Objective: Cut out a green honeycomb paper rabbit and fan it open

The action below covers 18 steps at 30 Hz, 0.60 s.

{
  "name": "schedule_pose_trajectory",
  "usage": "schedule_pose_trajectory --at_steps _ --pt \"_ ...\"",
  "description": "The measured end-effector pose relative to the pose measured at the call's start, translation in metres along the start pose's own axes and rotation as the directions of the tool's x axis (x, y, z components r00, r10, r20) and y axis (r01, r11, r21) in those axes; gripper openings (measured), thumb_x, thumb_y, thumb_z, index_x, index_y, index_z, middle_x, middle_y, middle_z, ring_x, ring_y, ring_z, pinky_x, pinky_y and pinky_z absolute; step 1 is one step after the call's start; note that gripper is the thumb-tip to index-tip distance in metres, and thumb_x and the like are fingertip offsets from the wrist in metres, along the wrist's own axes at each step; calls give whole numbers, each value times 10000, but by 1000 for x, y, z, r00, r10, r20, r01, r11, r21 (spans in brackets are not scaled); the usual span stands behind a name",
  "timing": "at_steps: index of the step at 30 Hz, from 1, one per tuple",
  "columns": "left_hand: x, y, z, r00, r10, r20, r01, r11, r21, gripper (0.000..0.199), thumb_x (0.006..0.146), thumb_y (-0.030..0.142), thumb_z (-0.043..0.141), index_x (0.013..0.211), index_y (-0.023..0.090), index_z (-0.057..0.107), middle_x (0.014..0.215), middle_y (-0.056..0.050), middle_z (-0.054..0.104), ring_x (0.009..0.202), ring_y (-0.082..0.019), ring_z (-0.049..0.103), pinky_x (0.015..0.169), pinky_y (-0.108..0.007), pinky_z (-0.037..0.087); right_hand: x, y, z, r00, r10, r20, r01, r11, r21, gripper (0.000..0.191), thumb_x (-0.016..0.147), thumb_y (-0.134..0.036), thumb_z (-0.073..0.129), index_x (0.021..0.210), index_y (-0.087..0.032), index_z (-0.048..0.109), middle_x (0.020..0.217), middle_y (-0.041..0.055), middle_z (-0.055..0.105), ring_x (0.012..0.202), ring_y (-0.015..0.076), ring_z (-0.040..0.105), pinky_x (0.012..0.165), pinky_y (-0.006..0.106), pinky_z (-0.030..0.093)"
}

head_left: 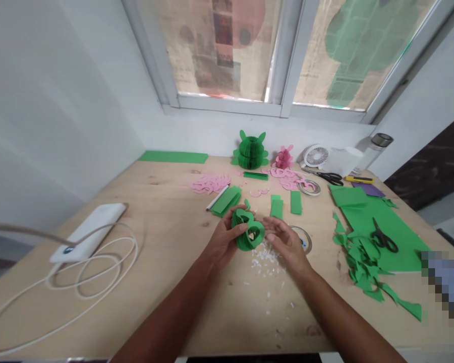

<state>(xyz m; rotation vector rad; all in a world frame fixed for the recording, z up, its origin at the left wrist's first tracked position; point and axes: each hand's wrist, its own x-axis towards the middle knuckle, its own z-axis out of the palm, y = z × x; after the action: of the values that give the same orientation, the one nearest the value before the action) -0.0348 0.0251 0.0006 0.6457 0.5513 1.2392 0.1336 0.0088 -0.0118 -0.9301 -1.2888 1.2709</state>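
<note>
In my left hand (227, 234) is a small green folded-paper figure (245, 241), made of layered paper with a round opening facing up. My left thumb lies across its near side. Just to its right, my right hand (285, 242) has its fingers apart and holds nothing. Small white paper bits (267, 259) lie scattered on the wooden table below and between my hands. A roll of tape (305, 241) lies partly hidden behind my right hand. Folded green paper pieces (227, 200) and a white pen (216, 197) lie beyond my left hand.
A finished green paper figure (251, 153) and a smaller pink one (283, 157) stand by the wall. Pink scraps (211, 184) lie before them. At right are black scissors (384, 237) on green sheets (397, 247), green scraps (363, 259) and a fan (316, 156). A white power bank (93, 232) with cable lies left.
</note>
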Motion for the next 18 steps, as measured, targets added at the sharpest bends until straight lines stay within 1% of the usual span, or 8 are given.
schedule_pose_trajectory --at_steps 3,5,7,9,11,14,18 --pt "0 -3 1 999 39 -16 -39 999 -6 489 632 174 771 1073 216 566 990 -43 652 896 -189 632 798 -304 500 -4 3 2 998 -69 14 70 981 -182 553 721 -407 706 1218 -246 525 1199 100 596 1070 250 564 848 378 477" --pt "0 -6 2 998 55 -33 -56 998 -10 489 634 162 769 1076 217 568 1001 -41 651 893 -179 628 793 -295 503 -7 4 5 994 -106 23 108 953 -282 680 696 -392 731 1298 -259 446 1248 103 552 1120 257 530 864 382 473" --pt "0 -8 4 997 63 -50 -63 998 -6 488 635 149 766 1075 223 569 1025 -42 650 888 -173 626 784 -289 507 -9 3 8 992 -122 38 127 926 -356 805 677 -381 745 1370 -279 347 1292 102 507 1169 266 492 882 392 469" --pt "-1 -9 5 996 71 -52 -71 997 3 484 632 146 767 1069 228 573 1051 -45 647 879 -170 625 773 -286 509 -11 2 11 990 -134 39 138 900 -414 880 672 -365 747 1408 -287 273 1315 104 480 1195 274 467 890 402 468" --pt "-2 -9 6 996 78 -36 -78 997 10 475 627 151 770 1055 227 580 1071 -48 644 878 -170 623 775 -289 509 -13 1 13 986 -167 13 154 874 -460 881 679 -337 737 1416 -278 257 1304 110 484 1190 277 468 894 411 466" --pt "-2 -9 6 996 84 -9 -84 996 20 461 623 158 774 1041 222 593 1094 -49 635 894 -171 615 776 -291 509 -13 1 14 973 -229 -34 181 842 -508 817 701 -292 707 1402 -258 286 1254 113 520 1143 271 505 891 415 462" --pt "-1 -8 4 995 93 19 -93 995 34 477 615 144 776 1050 222 598 1110 -45 622 935 -174 604 798 -288 505 -13 1 12 955 -293 -37 231 819 -526 762 718 -257 681 1386 -250 316 1211 106 550 1115 261 528 874 402 468"
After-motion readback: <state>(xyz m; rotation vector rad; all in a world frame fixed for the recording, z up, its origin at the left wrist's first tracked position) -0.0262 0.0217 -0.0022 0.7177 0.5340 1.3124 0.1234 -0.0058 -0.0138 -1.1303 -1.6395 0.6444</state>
